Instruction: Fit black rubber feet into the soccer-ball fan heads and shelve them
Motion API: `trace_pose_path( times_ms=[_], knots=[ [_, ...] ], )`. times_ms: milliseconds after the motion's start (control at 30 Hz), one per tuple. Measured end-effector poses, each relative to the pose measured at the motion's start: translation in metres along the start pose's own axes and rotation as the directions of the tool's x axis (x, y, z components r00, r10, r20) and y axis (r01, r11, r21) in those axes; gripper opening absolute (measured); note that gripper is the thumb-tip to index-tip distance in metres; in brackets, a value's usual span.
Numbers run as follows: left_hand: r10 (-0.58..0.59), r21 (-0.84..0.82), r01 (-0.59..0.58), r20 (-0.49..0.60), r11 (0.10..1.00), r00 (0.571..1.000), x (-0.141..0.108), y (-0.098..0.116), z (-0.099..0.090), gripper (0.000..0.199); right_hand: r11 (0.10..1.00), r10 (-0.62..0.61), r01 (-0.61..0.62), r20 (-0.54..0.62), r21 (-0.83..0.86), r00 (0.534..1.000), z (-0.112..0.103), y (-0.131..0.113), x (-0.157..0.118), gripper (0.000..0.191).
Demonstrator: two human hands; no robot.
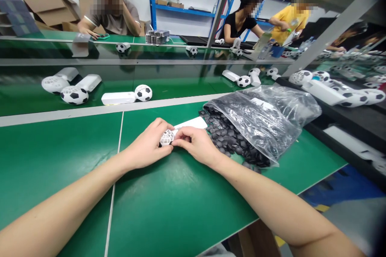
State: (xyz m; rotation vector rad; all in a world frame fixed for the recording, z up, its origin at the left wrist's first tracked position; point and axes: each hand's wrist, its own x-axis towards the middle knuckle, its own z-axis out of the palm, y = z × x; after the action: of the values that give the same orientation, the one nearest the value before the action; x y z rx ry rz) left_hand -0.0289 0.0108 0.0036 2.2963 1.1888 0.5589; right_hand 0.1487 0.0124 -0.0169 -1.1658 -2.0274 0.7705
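A white piece with a round lattice ball [167,138] and a flat white handle [194,123] lies at the middle of the green table [75,156]. My left hand [150,144] is wrapped round the ball's left side, thumb at its near edge. At the ball's right side my right hand [196,142] has thumb and forefinger pinched together; whatever is between the fingertips is too small to make out. Just right of that hand, many black pieces [230,138] spill from a clear plastic bag [265,116].
Beyond a pale rail [54,115], several white handles with black-and-white balls [143,93] rest on a green belt [181,82]. More stand in a black rack [325,124] at the right. People sit and stand at the far side. A grey post slants at upper right.
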Motion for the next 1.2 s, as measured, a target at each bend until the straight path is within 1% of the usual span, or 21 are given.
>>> trace_pose_path(
  times_ms=[100, 167, 233, 300, 333, 400, 467, 533, 600, 667, 700, 733, 767, 833, 867, 933, 967, 1000, 1067, 1133, 1200],
  knots=[
    [-0.023, -0.035, 0.021, -0.079, 0.999, 0.997, -0.001, 0.000, 0.004, 0.033, 1.000, -0.005, 0.005, 0.018, 0.021, 1.000, 0.000, 0.002, 0.005, 0.010],
    [-0.032, -0.041, 0.028, -0.112, 0.999, 0.993, -0.008, -0.004, 0.001, 0.034, 0.998, -0.051, 0.050, -0.019, -0.049, 0.999, -0.007, 0.004, 0.006, 0.014],
    [-0.048, 0.006, 0.049, -0.149, 0.999, 0.988, -0.023, -0.013, -0.011, 0.033, 0.958, -0.109, 0.071, -0.122, -0.278, 0.987, -0.021, 0.008, 0.004, 0.020],
    [-0.094, 0.093, 0.119, -0.233, 0.989, 0.968, -0.048, -0.027, -0.030, 0.033, 0.824, -0.119, -0.019, -0.206, -0.566, 0.971, -0.038, 0.016, 0.001, 0.027],
    [-0.132, 0.136, 0.178, -0.291, 0.975, 0.948, -0.064, -0.035, -0.041, 0.033, 0.734, -0.082, -0.089, -0.219, -0.673, 0.972, -0.047, 0.020, 0.000, 0.030],
    [-0.234, 0.201, 0.340, -0.417, 0.919, 0.878, -0.099, -0.052, -0.062, 0.035, 0.551, 0.060, -0.212, -0.215, -0.807, 0.975, -0.058, 0.030, -0.002, 0.030],
    [-0.355, 0.219, 0.526, -0.525, 0.822, 0.773, -0.135, -0.067, -0.079, 0.038, 0.439, 0.193, -0.244, -0.174, -0.865, 0.966, -0.062, 0.036, -0.002, 0.027],
    [-0.462, 0.212, 0.682, -0.594, 0.700, 0.659, -0.167, -0.081, -0.090, 0.041, 0.392, 0.256, -0.207, -0.109, -0.896, 0.960, -0.060, 0.036, -0.002, 0.024],
    [-0.537, 0.199, 0.782, -0.626, 0.591, 0.565, -0.192, -0.093, -0.096, 0.044, 0.381, 0.281, -0.171, -0.063, -0.909, 0.958, -0.057, 0.032, -0.002, 0.024],
    [-0.591, 0.193, 0.833, -0.623, 0.519, 0.513, -0.209, -0.101, -0.103, 0.048, 0.387, 0.295, -0.161, -0.044, -0.908, 0.955, -0.055, 0.028, -0.002, 0.024],
    [-0.603, 0.209, 0.845, -0.618, 0.492, 0.504, -0.213, -0.103, -0.107, 0.050, 0.391, 0.291, -0.153, -0.036, -0.908, 0.956, -0.054, 0.026, -0.002, 0.023],
    [-0.595, 0.247, 0.847, -0.620, 0.471, 0.511, -0.214, -0.104, -0.113, 0.053, 0.392, 0.277, -0.138, -0.026, -0.909, 0.960, -0.053, 0.025, -0.002, 0.023],
    [-0.568, 0.301, 0.840, -0.629, 0.452, 0.531, -0.212, -0.104, -0.120, 0.056, 0.390, 0.259, -0.119, -0.015, -0.913, 0.966, -0.053, 0.025, -0.002, 0.022],
    [-0.472, 0.429, 0.793, -0.641, 0.434, 0.605, -0.197, -0.102, -0.137, 0.060, 0.379, 0.223, -0.084, 0.004, -0.921, 0.975, -0.052, 0.027, -0.004, 0.022],
    [-0.423, 0.484, 0.760, -0.636, 0.434, 0.646, -0.183, -0.103, -0.147, 0.060, 0.378, 0.213, -0.073, 0.010, -0.923, 0.977, -0.052, 0.029, -0.004, 0.023],
    [-0.388, 0.568, 0.675, -0.554, 0.471, 0.737, -0.146, -0.109, -0.165, 0.057, 0.392, 0.217, -0.075, 0.013, -0.917, 0.976, -0.051, 0.032, -0.006, 0.028],
    [-0.387, 0.589, 0.651, -0.524, 0.479, 0.759, -0.124, -0.117, -0.173, 0.055, 0.402, 0.227, -0.084, 0.010, -0.912, 0.974, -0.051, 0.033, -0.007, 0.030],
    [-0.394, 0.605, 0.632, -0.495, 0.484, 0.775, -0.100, -0.127, -0.180, 0.054, 0.412, 0.238, -0.095, 0.006, -0.906, 0.971, -0.051, 0.035, -0.008, 0.032],
    [-0.417, 0.623, 0.618, -0.457, 0.480, 0.785, -0.055, -0.153, -0.188, 0.057, 0.427, 0.257, -0.126, -0.013, -0.895, 0.966, -0.052, 0.036, -0.009, 0.033],
    [-0.440, 0.629, 0.614, -0.434, 0.477, 0.786, -0.016, -0.180, -0.190, 0.064, 0.446, 0.254, -0.151, -0.037, -0.882, 0.966, -0.053, 0.037, -0.009, 0.031],
    [-0.457, 0.624, 0.616, -0.421, 0.481, 0.784, 0.013, -0.201, -0.186, 0.067, 0.467, 0.237, -0.163, -0.054, -0.869, 0.970, -0.054, 0.036, -0.008, 0.029]
  ],
)
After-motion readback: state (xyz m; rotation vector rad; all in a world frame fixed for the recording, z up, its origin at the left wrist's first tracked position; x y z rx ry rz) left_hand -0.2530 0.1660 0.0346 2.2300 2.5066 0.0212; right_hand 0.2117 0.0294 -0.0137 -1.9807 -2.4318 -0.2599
